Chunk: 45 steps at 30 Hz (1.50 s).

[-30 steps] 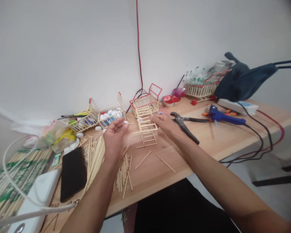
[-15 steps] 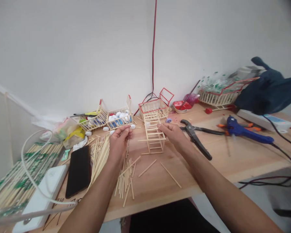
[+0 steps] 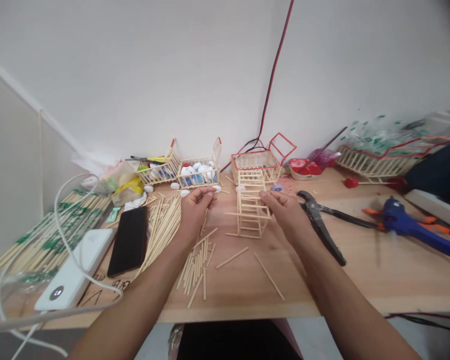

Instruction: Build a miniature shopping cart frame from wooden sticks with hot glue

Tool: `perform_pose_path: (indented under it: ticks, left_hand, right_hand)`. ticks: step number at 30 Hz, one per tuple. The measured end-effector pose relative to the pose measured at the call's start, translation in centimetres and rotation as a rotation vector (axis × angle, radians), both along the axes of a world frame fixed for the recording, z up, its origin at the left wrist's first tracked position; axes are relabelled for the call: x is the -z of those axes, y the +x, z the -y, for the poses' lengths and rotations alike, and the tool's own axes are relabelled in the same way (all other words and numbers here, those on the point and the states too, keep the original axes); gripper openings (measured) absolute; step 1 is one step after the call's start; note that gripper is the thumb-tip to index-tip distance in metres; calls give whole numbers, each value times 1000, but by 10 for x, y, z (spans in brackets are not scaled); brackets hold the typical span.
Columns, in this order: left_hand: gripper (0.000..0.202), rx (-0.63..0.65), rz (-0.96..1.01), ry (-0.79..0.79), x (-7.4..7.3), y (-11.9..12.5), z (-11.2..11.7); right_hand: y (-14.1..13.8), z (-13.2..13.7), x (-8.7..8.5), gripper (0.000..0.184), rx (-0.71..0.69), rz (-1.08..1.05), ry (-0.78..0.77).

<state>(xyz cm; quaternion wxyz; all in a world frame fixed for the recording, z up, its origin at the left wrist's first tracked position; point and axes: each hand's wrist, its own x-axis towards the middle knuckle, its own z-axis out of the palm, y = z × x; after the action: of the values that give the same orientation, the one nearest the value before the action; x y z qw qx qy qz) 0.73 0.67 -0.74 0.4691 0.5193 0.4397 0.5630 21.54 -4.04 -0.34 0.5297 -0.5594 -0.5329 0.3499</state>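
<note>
My right hand [image 3: 283,207] pinches the right side of a small frame of bare wooden sticks [image 3: 250,205], built like a ladder-sided cart body, above the tabletop. One longer stick crosses its near end. To its left, my left hand [image 3: 197,210] hovers apart from the frame with thumb and fingertips pressed together; anything between them is too small to make out. Below the hands lie several short cut sticks [image 3: 195,270] and a loose stick [image 3: 269,276]. A bundle of longer sticks [image 3: 161,230] lies beside my left forearm.
Finished stick carts stand along the wall, one red-trimmed [image 3: 255,162], another holding white and blue caps [image 3: 198,174]. Black cutters [image 3: 318,225] and a blue glue gun [image 3: 416,225] lie right. A phone [image 3: 128,241], power bank [image 3: 75,270] and packaged sticks [image 3: 60,230] are left.
My view has turned, so the bench items appear shifted to the right. Both hands keep nearly the same pose, with the stick frame still in my right hand.
</note>
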Motion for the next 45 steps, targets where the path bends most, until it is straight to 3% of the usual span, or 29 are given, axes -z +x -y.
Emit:
perform_pose_path:
  ticks: [6,15,20,24,26,30,34,38,42,45]
  left_hand:
    - [21,13,-31,128,3,-4,-3]
    - [19,-22,-239,236,-2,-8,-3]
    - [18,124,-152,180,-4,-5,1]
    - [23,370,-115,77,-11,-10,1]
    - [21,490,-196,70,-15,-15,0]
    - [29,678,-484,227,-20,-20,3]
    - [36,727,-653,345,-12,-14,5]
    - [30,725,-714,402,-1,-6,5]
    - [12,694,-682,431,5,0,7]
    - [9,682,-641,419,7,2,8]
  right_hand:
    - [4,-4,6,47,55,10,38]
    - [7,-7,13,39,1,-10,57]
    - [6,-6,13,40,0,-27,48]
    - [7,-5,13,39,15,-10,39]
    - [7,-5,13,39,25,-4,45]
    - [6,-5,12,39,41,1,47]
    - [6,-5,13,41,60,30,29]
    - [5,-4,12,40,39,19,31]
    - [4,-2,10,40,36,12,33]
    - [4,-3,10,41,42,25,51]
